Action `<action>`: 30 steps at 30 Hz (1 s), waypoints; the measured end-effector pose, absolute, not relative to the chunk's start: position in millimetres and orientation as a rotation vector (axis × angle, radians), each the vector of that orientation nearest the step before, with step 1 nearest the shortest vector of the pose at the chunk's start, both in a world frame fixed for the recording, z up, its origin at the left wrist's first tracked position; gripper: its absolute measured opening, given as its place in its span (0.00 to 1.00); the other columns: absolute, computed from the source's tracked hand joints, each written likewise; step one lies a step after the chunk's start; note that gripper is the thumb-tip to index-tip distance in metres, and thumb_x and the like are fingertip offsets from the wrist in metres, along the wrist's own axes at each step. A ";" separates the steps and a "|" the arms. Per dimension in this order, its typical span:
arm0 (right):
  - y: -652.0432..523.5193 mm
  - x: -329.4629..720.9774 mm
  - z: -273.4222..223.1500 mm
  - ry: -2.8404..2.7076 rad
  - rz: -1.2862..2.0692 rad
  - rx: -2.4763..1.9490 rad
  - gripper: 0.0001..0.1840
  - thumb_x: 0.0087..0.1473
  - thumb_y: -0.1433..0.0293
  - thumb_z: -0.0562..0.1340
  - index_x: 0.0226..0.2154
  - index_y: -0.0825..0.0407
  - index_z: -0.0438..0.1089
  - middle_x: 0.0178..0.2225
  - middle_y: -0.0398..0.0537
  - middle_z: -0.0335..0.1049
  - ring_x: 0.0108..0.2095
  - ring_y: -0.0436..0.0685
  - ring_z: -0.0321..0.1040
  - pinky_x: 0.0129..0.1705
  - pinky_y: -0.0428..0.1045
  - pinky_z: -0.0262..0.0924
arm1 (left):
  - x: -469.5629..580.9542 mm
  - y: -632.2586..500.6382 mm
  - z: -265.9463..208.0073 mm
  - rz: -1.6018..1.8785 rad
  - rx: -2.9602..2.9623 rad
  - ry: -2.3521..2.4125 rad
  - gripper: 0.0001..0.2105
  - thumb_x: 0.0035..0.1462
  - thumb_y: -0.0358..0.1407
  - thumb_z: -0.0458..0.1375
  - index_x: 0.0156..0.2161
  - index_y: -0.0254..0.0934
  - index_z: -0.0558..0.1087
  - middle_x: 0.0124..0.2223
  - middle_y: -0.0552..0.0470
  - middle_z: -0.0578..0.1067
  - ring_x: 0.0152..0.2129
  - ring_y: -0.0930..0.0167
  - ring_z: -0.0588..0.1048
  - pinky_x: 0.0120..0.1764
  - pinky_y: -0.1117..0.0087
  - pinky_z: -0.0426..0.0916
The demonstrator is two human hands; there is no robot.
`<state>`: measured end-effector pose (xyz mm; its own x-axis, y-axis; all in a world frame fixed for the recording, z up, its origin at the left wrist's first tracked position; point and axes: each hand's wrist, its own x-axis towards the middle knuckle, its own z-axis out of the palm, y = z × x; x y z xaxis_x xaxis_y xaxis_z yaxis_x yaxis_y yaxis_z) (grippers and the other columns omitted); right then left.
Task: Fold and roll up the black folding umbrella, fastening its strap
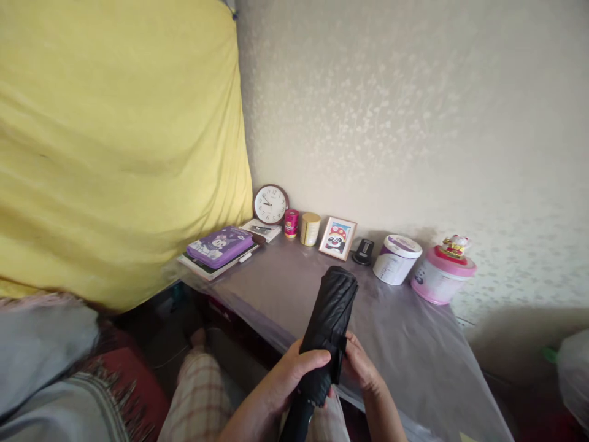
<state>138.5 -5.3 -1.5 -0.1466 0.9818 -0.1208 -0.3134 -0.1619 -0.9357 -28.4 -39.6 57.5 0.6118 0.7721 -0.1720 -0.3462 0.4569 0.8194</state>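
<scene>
One black furled umbrella (329,310), slanting creases along its length.

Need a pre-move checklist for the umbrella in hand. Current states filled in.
1. Left hand gripping the black umbrella: ok, thumb across its front.
2. Right hand at the umbrella's side: ok, fingers touching its edge.
3. Canopy furled: ok, rolled into a bundle.
4. Canopy fastened: cannot tell, hands cover part of it.
5. Cat figurine upright on the pink tub: ok.
6. Right hand's grip firm: cannot tell, its fingertips are partly hidden.
</scene>
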 end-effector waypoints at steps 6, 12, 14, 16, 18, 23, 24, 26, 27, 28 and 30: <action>-6.0 153.0 -13.1 -1.054 1.656 -0.959 0.15 0.39 0.59 0.70 0.23 0.55 0.72 0.16 0.40 0.64 0.15 0.44 0.57 0.19 0.41 0.55 | -36.2 -38.9 62.3 0.765 0.851 0.510 0.20 0.49 0.41 0.58 0.46 0.32 0.67 0.36 0.45 0.73 0.20 0.73 0.72 0.19 0.74 0.66; -9.5 138.1 -17.1 -1.156 1.578 -1.001 0.18 0.40 0.57 0.68 0.23 0.55 0.72 0.17 0.41 0.67 0.17 0.45 0.59 0.22 0.42 0.56 | -37.5 -39.8 61.1 0.788 0.868 0.580 0.22 0.48 0.42 0.59 0.48 0.35 0.64 0.31 0.50 0.72 0.19 0.72 0.73 0.20 0.73 0.67; -10.4 135.0 -17.5 -1.189 1.580 -1.004 0.19 0.42 0.55 0.67 0.23 0.55 0.71 0.18 0.42 0.67 0.18 0.46 0.60 0.23 0.43 0.57 | -38.3 -38.4 61.1 0.806 0.895 0.595 0.23 0.47 0.42 0.60 0.48 0.36 0.62 0.29 0.51 0.72 0.18 0.72 0.72 0.19 0.73 0.66; -11.5 135.9 -14.8 -1.215 1.565 -1.011 0.19 0.43 0.54 0.66 0.23 0.55 0.70 0.17 0.41 0.66 0.17 0.45 0.60 0.23 0.42 0.56 | -39.7 -35.6 59.8 0.827 0.929 0.620 0.24 0.47 0.43 0.60 0.48 0.36 0.62 0.29 0.51 0.73 0.17 0.72 0.72 0.18 0.74 0.66; -13.7 139.7 -7.9 -1.239 1.531 -1.047 0.20 0.43 0.54 0.65 0.23 0.55 0.69 0.17 0.40 0.65 0.17 0.45 0.59 0.22 0.42 0.55 | -41.2 -32.1 56.5 0.858 0.934 0.681 0.23 0.46 0.43 0.61 0.46 0.36 0.62 0.27 0.52 0.73 0.17 0.72 0.72 0.18 0.74 0.66; -23.4 143.9 18.3 -1.279 1.400 -1.142 0.19 0.44 0.56 0.65 0.21 0.54 0.65 0.17 0.40 0.64 0.16 0.46 0.58 0.21 0.43 0.53 | -42.4 -26.6 47.5 0.907 0.860 0.826 0.21 0.45 0.44 0.61 0.42 0.37 0.62 0.22 0.57 0.70 0.15 0.71 0.71 0.17 0.73 0.66; -24.7 142.7 22.5 -1.285 1.370 -1.129 0.18 0.45 0.57 0.65 0.21 0.54 0.64 0.17 0.40 0.64 0.17 0.46 0.58 0.22 0.43 0.53 | -42.2 -26.7 46.8 0.903 0.858 0.829 0.20 0.45 0.44 0.61 0.41 0.37 0.62 0.22 0.57 0.70 0.15 0.72 0.71 0.17 0.74 0.66; -25.6 139.2 27.9 -1.290 1.293 -1.060 0.17 0.47 0.59 0.65 0.20 0.53 0.64 0.18 0.40 0.63 0.20 0.46 0.58 0.26 0.44 0.55 | -41.9 -27.9 46.6 0.896 0.858 0.823 0.20 0.45 0.44 0.61 0.41 0.36 0.63 0.23 0.56 0.70 0.15 0.72 0.71 0.17 0.74 0.65; -25.3 137.3 29.0 -1.285 1.245 -1.020 0.16 0.47 0.61 0.65 0.19 0.53 0.64 0.19 0.40 0.63 0.22 0.47 0.59 0.29 0.44 0.55 | -41.8 -28.7 46.8 0.890 0.857 0.817 0.21 0.45 0.44 0.61 0.42 0.36 0.63 0.23 0.56 0.70 0.15 0.72 0.71 0.17 0.74 0.65; -24.5 135.5 29.0 -1.275 1.198 -0.985 0.16 0.47 0.62 0.65 0.18 0.54 0.64 0.22 0.41 0.64 0.26 0.47 0.61 0.32 0.43 0.56 | -41.7 -29.4 47.0 0.885 0.855 0.812 0.21 0.45 0.44 0.61 0.42 0.35 0.63 0.23 0.55 0.70 0.15 0.72 0.71 0.17 0.74 0.66; -22.5 132.2 26.8 -1.232 1.142 -0.937 0.15 0.47 0.64 0.65 0.17 0.54 0.66 0.30 0.44 0.67 0.33 0.49 0.62 0.37 0.43 0.56 | -41.7 -30.3 47.1 0.880 0.846 0.800 0.21 0.45 0.44 0.61 0.42 0.34 0.64 0.23 0.55 0.70 0.16 0.72 0.71 0.17 0.73 0.66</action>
<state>132.2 -22.5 26.8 -0.0268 0.9769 0.2118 -0.1374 0.2063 -0.9688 -41.7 -30.3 47.1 0.4094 0.8819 -0.2337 -0.3167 0.3776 0.8701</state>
